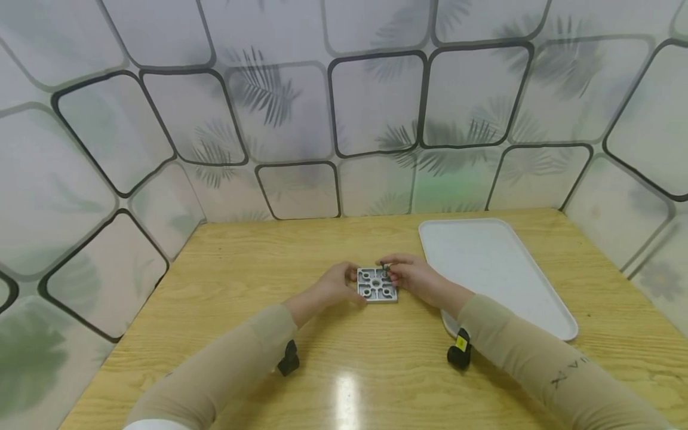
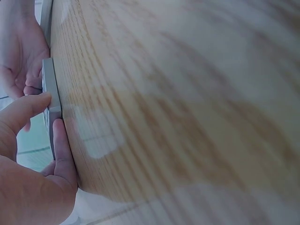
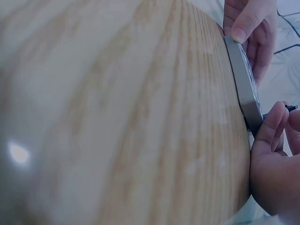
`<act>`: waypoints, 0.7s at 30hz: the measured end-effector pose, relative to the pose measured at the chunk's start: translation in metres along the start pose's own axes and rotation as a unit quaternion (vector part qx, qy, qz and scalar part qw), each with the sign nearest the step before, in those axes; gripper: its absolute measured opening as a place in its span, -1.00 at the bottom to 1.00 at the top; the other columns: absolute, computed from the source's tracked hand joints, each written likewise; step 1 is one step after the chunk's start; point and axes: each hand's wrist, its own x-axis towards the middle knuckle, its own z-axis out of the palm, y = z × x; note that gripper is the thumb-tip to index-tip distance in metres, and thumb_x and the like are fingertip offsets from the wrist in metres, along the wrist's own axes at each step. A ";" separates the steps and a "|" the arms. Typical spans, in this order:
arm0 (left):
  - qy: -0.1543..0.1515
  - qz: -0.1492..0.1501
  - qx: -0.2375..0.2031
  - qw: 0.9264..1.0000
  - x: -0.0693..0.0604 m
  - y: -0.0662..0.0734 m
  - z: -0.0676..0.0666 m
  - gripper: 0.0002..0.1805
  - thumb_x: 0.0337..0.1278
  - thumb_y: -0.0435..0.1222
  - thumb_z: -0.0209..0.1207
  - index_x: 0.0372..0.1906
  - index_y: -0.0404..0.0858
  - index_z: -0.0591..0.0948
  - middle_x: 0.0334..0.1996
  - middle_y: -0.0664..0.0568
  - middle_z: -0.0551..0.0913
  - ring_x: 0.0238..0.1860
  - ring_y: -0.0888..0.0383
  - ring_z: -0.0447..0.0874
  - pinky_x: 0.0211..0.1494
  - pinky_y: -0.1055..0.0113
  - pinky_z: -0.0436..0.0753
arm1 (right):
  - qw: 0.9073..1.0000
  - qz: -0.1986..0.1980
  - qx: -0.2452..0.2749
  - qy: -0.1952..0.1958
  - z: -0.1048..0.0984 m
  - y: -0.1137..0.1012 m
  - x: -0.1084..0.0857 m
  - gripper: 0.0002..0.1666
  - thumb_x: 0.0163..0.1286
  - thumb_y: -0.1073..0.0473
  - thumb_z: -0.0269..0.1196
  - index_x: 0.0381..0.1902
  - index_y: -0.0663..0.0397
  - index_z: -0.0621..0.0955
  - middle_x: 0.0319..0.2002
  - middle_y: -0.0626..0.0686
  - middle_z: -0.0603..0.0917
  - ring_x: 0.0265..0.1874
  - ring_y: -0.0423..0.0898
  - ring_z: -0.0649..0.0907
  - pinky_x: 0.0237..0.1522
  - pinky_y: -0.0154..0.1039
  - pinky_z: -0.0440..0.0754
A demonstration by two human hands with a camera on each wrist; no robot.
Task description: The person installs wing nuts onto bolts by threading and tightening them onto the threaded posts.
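Note:
A square grey metal plate (image 1: 377, 291) with a round hole near each corner and one in the centre lies flat on the wooden table. My left hand (image 1: 334, 286) grips its left side; in the left wrist view the thumb and a finger rest on the plate's edge (image 2: 55, 89). At the far right corner, my right hand (image 1: 418, 277) pinches a small dark screw-like piece (image 1: 383, 266). It stands over or in that corner hole; the fingers hide its lower end. In the right wrist view, its dark tip (image 3: 291, 108) pokes out past the fingertips.
A white tray (image 1: 491, 263) lies to the right, partly under the right forearm. Black wrist cameras (image 1: 459, 352) hang below both sleeves. The wooden table (image 1: 258, 257) meets a patterned curtain (image 1: 301, 119) at its back and sides.

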 end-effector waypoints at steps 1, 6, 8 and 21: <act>-0.001 0.001 -0.002 1.000 0.000 0.000 0.000 -0.10 -0.16 -0.48 0.58 0.42 -0.42 0.46 0.09 -0.13 0.60 -0.09 0.10 0.56 0.19 0.23 0.59 | 1.000 0.001 -0.003 0.001 0.000 0.000 0.000 -0.47 0.63 0.34 -0.03 0.46 0.46 0.41 -0.08 -0.09 0.59 -0.26 -0.32 0.56 -0.15 -0.49 0.63; -0.004 0.000 -0.010 1.000 -0.001 0.000 -0.001 -0.10 -0.16 -0.50 0.57 0.42 -0.42 0.46 0.09 -0.13 0.60 -0.13 0.12 0.58 0.11 0.31 0.59 | 1.000 0.005 -0.015 0.009 0.001 -0.001 0.000 -0.49 0.59 0.33 0.06 0.42 0.43 0.45 -0.12 -0.06 0.57 -0.31 -0.33 0.57 -0.19 -0.50 0.63; -0.006 0.000 -0.012 1.000 -0.001 0.000 -0.001 -0.10 -0.16 -0.50 0.56 0.41 -0.42 0.46 0.08 -0.12 0.60 -0.14 0.13 0.57 0.09 0.32 0.59 | 1.000 0.002 -0.020 0.009 0.001 -0.001 0.000 -0.50 0.59 0.32 0.07 0.40 0.43 0.45 -0.13 -0.07 0.57 -0.31 -0.33 0.57 -0.20 -0.50 0.63; -0.002 -0.006 0.007 1.000 0.001 -0.001 -0.002 -0.10 -0.15 -0.47 0.59 0.42 -0.41 0.46 0.09 -0.12 0.61 -0.01 0.07 0.56 0.30 0.15 0.59 | 0.999 -0.023 -0.026 0.007 0.003 0.004 0.001 -0.61 0.58 0.36 0.10 0.26 0.50 0.44 -0.15 -0.06 0.58 -0.26 -0.29 0.58 -0.18 -0.47 0.64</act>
